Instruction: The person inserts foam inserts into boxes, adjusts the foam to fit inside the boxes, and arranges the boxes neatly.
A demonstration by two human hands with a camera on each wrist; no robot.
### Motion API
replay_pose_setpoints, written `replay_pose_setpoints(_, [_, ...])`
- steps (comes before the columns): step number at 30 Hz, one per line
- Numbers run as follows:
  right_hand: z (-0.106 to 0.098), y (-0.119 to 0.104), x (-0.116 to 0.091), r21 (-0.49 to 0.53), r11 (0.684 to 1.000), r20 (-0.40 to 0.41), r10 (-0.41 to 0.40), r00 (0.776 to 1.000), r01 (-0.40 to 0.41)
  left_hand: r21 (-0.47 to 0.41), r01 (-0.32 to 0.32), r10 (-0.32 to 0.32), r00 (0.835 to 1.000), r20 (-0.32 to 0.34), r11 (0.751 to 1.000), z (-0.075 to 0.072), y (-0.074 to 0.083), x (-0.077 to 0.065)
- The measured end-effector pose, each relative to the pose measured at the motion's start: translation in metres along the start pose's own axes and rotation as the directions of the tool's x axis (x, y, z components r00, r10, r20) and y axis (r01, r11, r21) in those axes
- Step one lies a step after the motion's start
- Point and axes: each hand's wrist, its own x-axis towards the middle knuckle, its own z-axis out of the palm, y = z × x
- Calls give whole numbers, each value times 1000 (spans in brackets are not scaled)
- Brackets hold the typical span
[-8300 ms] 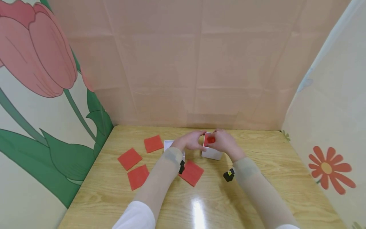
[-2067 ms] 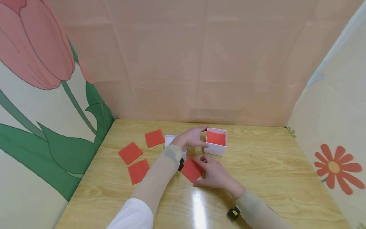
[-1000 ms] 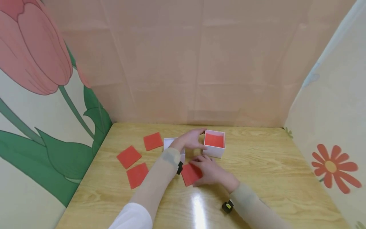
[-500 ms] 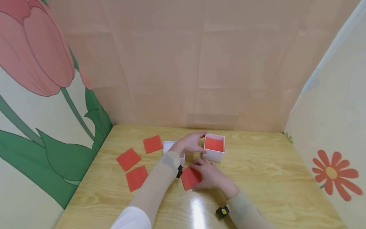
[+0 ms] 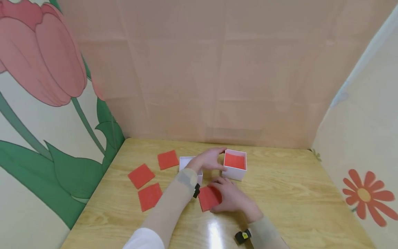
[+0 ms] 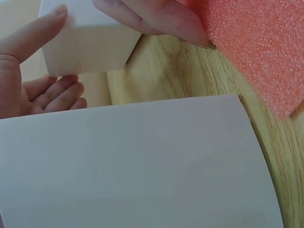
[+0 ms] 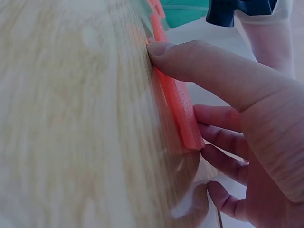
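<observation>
Head: your left hand [image 5: 209,159] grips the white box [image 5: 234,173], red foam [image 5: 234,161] inside; your right hand [image 5: 231,195] pinches a red square [image 5: 208,198] by its edges, near the box. Left wrist: your thumb and fingertips touch that box. Right wrist: the square sits between your thumb and fingers, close to the tabletop [image 7: 71,118].

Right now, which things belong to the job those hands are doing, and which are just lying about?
In the job:
red foam square, pinched by the right hand
white box showing red inside, by the left hand
three loose red squares, probably, as they match

Merely around:
second white box, perhaps: neither hand grips it
tulip print and flower print: only backdrop
</observation>
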Motion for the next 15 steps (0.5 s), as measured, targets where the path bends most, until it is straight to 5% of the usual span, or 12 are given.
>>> replay_pose_setpoints(15, [1, 6, -3, 48, 998, -7, -43, 999, 44, 3, 13, -13, 1000, -4, 1000, 4, -2, 1])
